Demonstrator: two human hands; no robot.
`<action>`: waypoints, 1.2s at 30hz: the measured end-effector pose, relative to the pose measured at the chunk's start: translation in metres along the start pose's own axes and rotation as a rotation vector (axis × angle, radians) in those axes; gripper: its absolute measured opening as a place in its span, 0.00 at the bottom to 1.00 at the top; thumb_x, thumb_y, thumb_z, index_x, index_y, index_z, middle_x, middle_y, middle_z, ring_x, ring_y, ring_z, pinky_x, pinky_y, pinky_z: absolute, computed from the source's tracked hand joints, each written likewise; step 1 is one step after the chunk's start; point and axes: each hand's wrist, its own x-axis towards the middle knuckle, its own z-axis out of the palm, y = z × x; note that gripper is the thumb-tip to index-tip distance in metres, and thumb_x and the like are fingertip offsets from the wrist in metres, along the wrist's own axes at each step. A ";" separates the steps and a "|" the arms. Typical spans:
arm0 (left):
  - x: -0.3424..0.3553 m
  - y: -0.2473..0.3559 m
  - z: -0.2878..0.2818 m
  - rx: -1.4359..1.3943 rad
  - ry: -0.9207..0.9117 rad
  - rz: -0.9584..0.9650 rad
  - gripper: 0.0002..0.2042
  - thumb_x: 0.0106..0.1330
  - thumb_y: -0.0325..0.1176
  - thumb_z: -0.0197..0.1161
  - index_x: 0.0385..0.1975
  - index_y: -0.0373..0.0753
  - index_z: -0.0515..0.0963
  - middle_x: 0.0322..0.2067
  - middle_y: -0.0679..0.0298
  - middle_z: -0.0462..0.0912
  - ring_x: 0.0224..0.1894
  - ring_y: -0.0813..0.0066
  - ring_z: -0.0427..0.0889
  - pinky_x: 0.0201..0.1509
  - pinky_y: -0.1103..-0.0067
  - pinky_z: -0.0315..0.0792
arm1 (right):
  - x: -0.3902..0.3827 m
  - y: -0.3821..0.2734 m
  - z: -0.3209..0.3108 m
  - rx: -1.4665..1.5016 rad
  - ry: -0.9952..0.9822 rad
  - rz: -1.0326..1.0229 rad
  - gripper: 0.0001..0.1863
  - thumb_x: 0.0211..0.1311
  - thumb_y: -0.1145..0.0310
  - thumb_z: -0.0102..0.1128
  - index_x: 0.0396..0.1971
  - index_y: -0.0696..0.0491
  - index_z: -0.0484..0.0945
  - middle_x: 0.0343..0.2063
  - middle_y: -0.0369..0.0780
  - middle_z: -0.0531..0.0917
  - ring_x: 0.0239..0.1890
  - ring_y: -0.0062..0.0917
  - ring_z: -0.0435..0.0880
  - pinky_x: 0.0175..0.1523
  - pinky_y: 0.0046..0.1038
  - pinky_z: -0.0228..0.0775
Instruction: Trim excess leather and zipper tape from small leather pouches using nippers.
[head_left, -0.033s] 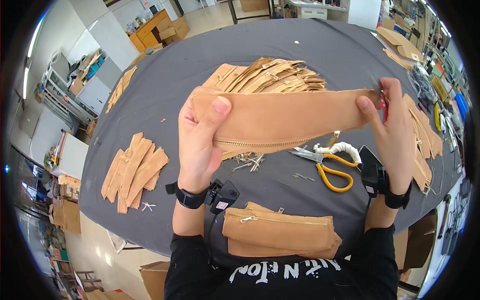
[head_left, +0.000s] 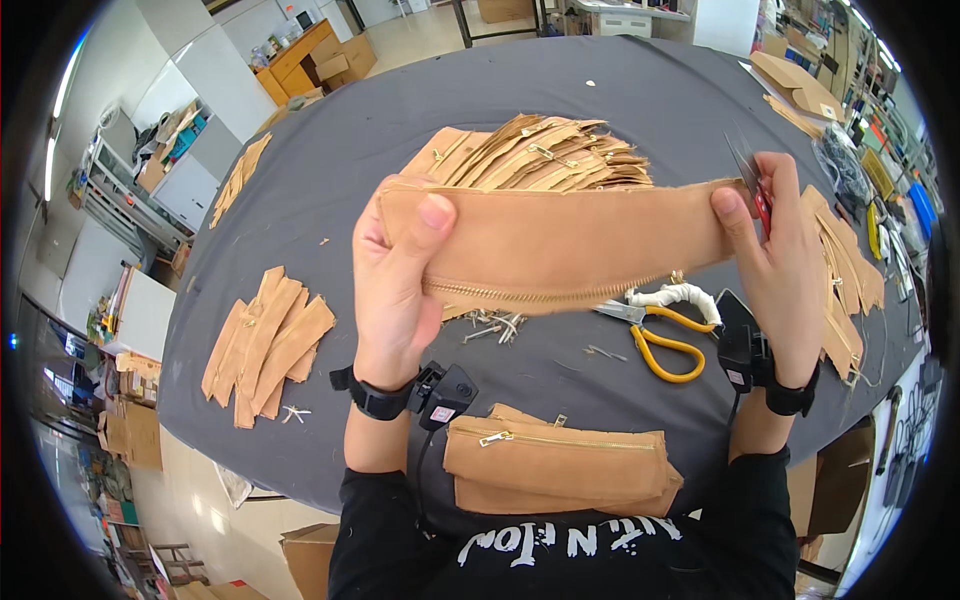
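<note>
A tan zippered fabric strip [head_left: 580, 240] is stretched in the air between my two hands. Its brass zipper teeth curve along the lower edge, with a small pull near the right end. My left hand [head_left: 397, 255] pinches the left end, thumb on the front face. At the other end, my right hand [head_left: 775, 245] grips the strip's corner between thumb and fingers. Tucked in that same hand are thread snips [head_left: 765, 205] with a red handle, their blades pointing up past the corner. Behind the strip lies a large fanned pile of similar tan zippered pieces [head_left: 530, 150].
Yellow-handled scissors [head_left: 672, 345] lie on the dark-covered table [head_left: 400, 110] beside a white wrapped ring [head_left: 680, 295]. Stacked zippered pieces [head_left: 560, 470] sit close to my body. More tan strips [head_left: 268, 345] lie at the left and others [head_left: 845, 270] at the right. Trimmed scraps [head_left: 495, 325] are scattered mid-table.
The strip and my left hand have shifted slightly left. The snips' blades, blurred before, now show clearly above the strip's corner. The zipper pull hangs differently.
</note>
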 end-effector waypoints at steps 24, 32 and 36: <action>-0.022 -0.008 0.025 0.825 -0.195 0.440 0.15 0.36 0.17 0.65 0.28 0.40 0.81 0.22 0.68 0.73 0.23 0.80 0.71 0.26 0.85 0.65 | -0.044 -0.042 0.032 0.336 -0.002 -0.573 0.22 0.43 0.74 0.66 0.40 0.60 0.70 0.20 0.40 0.76 0.16 0.20 0.72 0.21 0.17 0.66; -0.020 -0.011 0.021 0.842 -0.213 0.498 0.12 0.38 0.18 0.66 0.26 0.36 0.77 0.22 0.66 0.73 0.24 0.78 0.72 0.26 0.85 0.65 | -0.043 -0.042 0.035 0.311 -0.012 -0.564 0.21 0.45 0.73 0.65 0.41 0.60 0.70 0.21 0.40 0.76 0.17 0.20 0.73 0.22 0.17 0.65; -0.021 -0.013 0.020 0.783 -0.199 0.484 0.13 0.38 0.19 0.67 0.27 0.35 0.77 0.22 0.65 0.73 0.24 0.78 0.72 0.26 0.84 0.65 | -0.043 -0.042 0.036 0.296 0.010 -0.570 0.21 0.46 0.73 0.65 0.41 0.61 0.69 0.23 0.40 0.77 0.18 0.20 0.74 0.22 0.17 0.66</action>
